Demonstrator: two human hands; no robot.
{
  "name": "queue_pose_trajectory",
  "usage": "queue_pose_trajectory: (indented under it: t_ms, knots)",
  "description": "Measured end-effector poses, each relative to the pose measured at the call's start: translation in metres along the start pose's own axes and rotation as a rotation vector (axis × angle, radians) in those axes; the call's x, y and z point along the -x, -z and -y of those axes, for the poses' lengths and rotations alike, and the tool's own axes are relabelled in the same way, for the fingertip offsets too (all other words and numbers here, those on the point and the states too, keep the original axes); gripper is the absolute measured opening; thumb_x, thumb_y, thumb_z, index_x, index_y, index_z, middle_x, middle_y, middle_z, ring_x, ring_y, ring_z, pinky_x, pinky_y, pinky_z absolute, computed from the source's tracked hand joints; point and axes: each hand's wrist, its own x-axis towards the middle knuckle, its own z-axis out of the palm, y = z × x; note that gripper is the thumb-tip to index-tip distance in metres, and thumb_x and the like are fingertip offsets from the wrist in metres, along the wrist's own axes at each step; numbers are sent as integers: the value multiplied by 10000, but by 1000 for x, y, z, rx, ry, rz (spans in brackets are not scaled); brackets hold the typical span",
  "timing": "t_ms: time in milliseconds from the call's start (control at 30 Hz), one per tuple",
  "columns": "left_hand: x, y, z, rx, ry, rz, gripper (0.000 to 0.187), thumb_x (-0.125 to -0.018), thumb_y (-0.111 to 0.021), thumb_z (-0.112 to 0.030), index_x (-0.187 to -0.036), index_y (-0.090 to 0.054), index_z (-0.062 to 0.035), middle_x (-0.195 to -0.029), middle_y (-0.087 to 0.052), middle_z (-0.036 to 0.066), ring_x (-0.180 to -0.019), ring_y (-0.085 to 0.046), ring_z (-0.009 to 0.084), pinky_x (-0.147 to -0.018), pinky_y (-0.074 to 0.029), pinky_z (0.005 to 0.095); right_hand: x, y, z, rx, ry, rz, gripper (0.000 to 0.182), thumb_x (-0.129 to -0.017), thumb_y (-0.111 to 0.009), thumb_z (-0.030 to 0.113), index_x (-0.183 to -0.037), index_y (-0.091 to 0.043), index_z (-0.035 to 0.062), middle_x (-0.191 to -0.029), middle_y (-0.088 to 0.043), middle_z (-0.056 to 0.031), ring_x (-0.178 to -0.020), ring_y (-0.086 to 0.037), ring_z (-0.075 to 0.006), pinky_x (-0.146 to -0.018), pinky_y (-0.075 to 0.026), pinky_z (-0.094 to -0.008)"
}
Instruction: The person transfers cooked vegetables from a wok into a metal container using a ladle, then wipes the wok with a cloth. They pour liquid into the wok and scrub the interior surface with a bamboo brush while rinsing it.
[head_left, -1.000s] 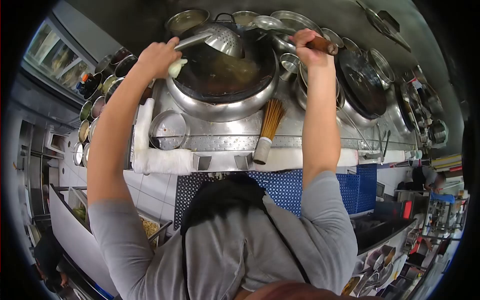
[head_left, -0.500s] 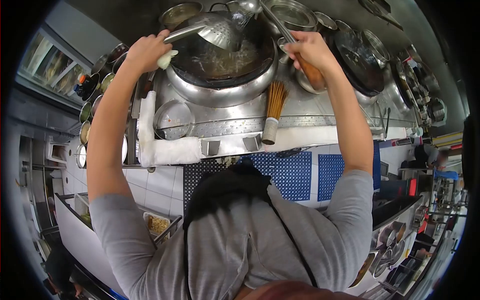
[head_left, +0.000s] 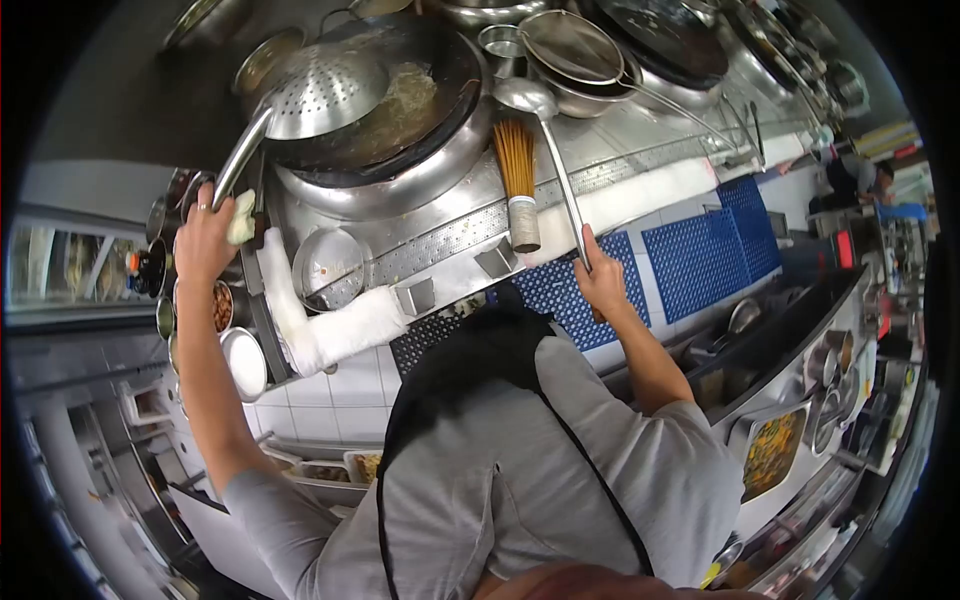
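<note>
My left hand [head_left: 206, 238] is closed round the handle of a perforated metal strainer [head_left: 325, 92], with a pale folded cloth [head_left: 241, 218] also in its grip. The strainer's bowl is over the left part of a dark wok [head_left: 430, 130], which holds liquid and a pale stringy clump [head_left: 408, 95]. In my right hand [head_left: 602, 284] is a long-handled ladle [head_left: 527, 97]; its handle slants down to me and its bowl is right of the wok. Between the wok and the ladle, a bamboo wok brush [head_left: 517, 185] lies bristles away from me.
A round metal pan [head_left: 333, 262] sits near the front left, beside white towels [head_left: 350, 325] along the counter edge. A mesh strainer [head_left: 572, 45] rests on a pot at the right. Behind me on the right stands a tray of chopped food [head_left: 772, 452]. Another person [head_left: 850, 180] is far right.
My right hand has drawn the ladle back and down, away from the wok. My left hand and the strainer have shifted left. The view has turned, showing more of the right side.
</note>
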Motion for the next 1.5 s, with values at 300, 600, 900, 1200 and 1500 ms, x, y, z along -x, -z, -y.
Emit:
queue_pose_trajectory:
  t_ms: [300, 600, 900, 1200, 1500]
  knots:
    - [-12, -3, -10, -22, -32, 24, 445, -676, -713, -43, -1096, -595, -131, -1312, -499, 122, -953, -638, 320, -666, -594, 442, -36, -17, 14, 404, -76, 27, 769, -854, -672, 255, -1504, -314, 54, -969, -625, -290, -874, -635, -440, -716, -539, -498]
    - [-20, 14, -22, -52, -63, -47, 412, -656, -726, -41, -1022, -569, -150, -1263, -491, 102, -910, -632, 307, -644, -583, 424, -120, -21, 49, -294, -481, 432, 790, -791, -659, 261, -1486, -366, 27, -1224, -611, -279, -1136, -599, -371, -941, -491, -389]
    - [-14, 15, -19, -94, -36, 11, 405, -661, -742, -61, -1020, -577, -149, -1247, -495, 114, -890, -637, 301, -646, -587, 417, -189, 85, 135, -879, 72, 149, 786, -859, -722, 190, -1518, -329, 21, -1325, -609, -148, -1157, -601, -208, -1012, -438, -314]
    - [-7, 31, -17, -187, -75, 71, 357, -676, -717, -55, -994, -594, -160, -1209, -518, 128, -890, -642, 294, -605, -595, 385, -282, 39, 147, -338, 2, 125, 702, -771, -750, 351, -1423, -518, 236, -1174, -689, -170, -1078, -666, -331, -935, -505, -410]
    - [-4, 38, -12, -260, -60, -78, 310, -727, -689, -92, -1014, -601, -169, -1228, -532, 110, -873, -621, 243, -622, -584, 350, -300, 21, 137, -409, 103, 74, 645, -752, -765, 330, -1357, -594, 183, -1174, -696, -141, -1014, -685, -295, -921, -512, -382]
